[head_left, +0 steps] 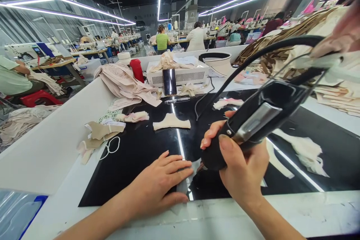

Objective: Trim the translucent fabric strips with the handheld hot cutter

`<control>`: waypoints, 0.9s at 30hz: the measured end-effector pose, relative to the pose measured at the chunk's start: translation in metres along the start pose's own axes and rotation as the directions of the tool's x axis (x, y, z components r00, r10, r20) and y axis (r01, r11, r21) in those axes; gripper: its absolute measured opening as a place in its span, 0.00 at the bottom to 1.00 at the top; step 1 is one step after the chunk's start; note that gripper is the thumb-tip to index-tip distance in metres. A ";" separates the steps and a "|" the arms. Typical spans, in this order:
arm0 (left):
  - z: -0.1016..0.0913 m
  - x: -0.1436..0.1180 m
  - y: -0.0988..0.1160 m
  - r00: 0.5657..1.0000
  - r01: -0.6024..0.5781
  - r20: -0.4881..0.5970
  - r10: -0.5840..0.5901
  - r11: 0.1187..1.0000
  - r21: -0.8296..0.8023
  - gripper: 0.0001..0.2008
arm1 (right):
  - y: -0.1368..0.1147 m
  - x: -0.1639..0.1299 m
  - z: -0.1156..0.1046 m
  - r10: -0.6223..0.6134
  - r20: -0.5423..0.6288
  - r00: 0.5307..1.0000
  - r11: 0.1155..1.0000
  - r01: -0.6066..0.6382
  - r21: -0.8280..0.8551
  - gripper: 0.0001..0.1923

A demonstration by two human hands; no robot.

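Observation:
My left hand (165, 180) lies flat on the glossy black board (135, 165), fingers stretched out. Its fingertips touch a thin, greyish, see-through piece (195, 168). My right hand (244, 168) is wrapped round a black corded hand tool (253, 116) with a silver lever along its side. The tool is tilted, its narrow tip low and just right of my left fingertips. Whether the tip touches the thin piece, I cannot make out. A cream shaped fabric piece (172, 121) lies beyond my hands.
More cream fabric pieces (303, 150) lie right of the tool. Tan scraps and cords (105, 131) are at the left. Behind the board stand a dark phone (169, 82), a white vented box (182, 77) and a red cylinder (136, 70). Stacked fabric (337, 93) rises at right; several people work farther back.

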State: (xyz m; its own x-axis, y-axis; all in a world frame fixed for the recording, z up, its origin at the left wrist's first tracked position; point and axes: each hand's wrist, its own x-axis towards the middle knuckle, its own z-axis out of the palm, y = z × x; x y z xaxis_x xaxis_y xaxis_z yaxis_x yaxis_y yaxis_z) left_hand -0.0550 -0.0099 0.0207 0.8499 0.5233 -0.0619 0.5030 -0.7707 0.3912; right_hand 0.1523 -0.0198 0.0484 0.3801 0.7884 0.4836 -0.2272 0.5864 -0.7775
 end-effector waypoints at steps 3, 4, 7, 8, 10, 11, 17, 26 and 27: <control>-0.001 -0.001 0.000 1.000 -0.002 -0.002 0.002 1.000 0.005 0.30 | 0.000 0.004 -0.001 -0.010 -0.007 1.000 1.000 0.010 -0.003 0.22; 0.000 -0.001 0.000 1.000 -0.004 -0.007 0.004 1.000 0.005 0.30 | -0.001 0.006 -0.002 -0.023 -0.018 1.000 1.000 0.023 0.000 0.22; 0.001 -0.002 -0.002 0.999 -0.015 -0.036 0.015 1.000 -0.003 0.29 | -0.002 0.010 -0.005 -0.043 -0.051 0.998 0.999 0.043 -0.003 0.22; 0.002 -0.003 -0.003 0.999 -0.019 -0.046 0.019 1.000 -0.008 0.29 | -0.002 0.010 -0.006 -0.043 -0.053 0.998 0.999 0.043 -0.003 0.22; 0.003 -0.003 -0.004 0.998 -0.023 -0.059 0.022 1.000 -0.015 0.29 | -0.001 0.010 -0.007 -0.045 -0.045 0.998 0.999 0.045 0.004 0.22; 0.003 -0.004 -0.004 0.998 -0.021 -0.058 0.021 1.000 -0.014 0.29 | 0.000 0.009 -0.007 -0.045 -0.039 0.998 0.999 0.046 0.007 0.21; 0.003 -0.004 -0.004 1.000 -0.012 -0.022 0.012 1.000 0.002 0.30 | 0.003 0.010 -0.007 -0.026 -0.007 1.000 0.999 0.026 -0.025 0.20; 0.001 -0.004 -0.004 1.000 0.004 -0.030 -0.005 0.999 -0.031 0.29 | 0.002 0.022 -0.015 -0.061 -0.084 0.995 0.998 0.057 -0.040 0.22; 0.002 -0.005 -0.004 0.999 0.004 -0.034 -0.005 0.999 -0.036 0.29 | 0.002 0.023 -0.015 -0.062 -0.086 0.994 0.997 0.058 -0.042 0.22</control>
State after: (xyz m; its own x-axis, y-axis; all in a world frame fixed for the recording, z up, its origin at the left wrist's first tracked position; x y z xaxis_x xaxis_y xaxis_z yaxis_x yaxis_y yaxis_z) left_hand -0.0607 -0.0095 0.0178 0.8413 0.5396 -0.0322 0.5005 -0.7552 0.4233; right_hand 0.1742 -0.0035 0.0515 0.4687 0.7321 0.4944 -0.1667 0.6229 -0.7643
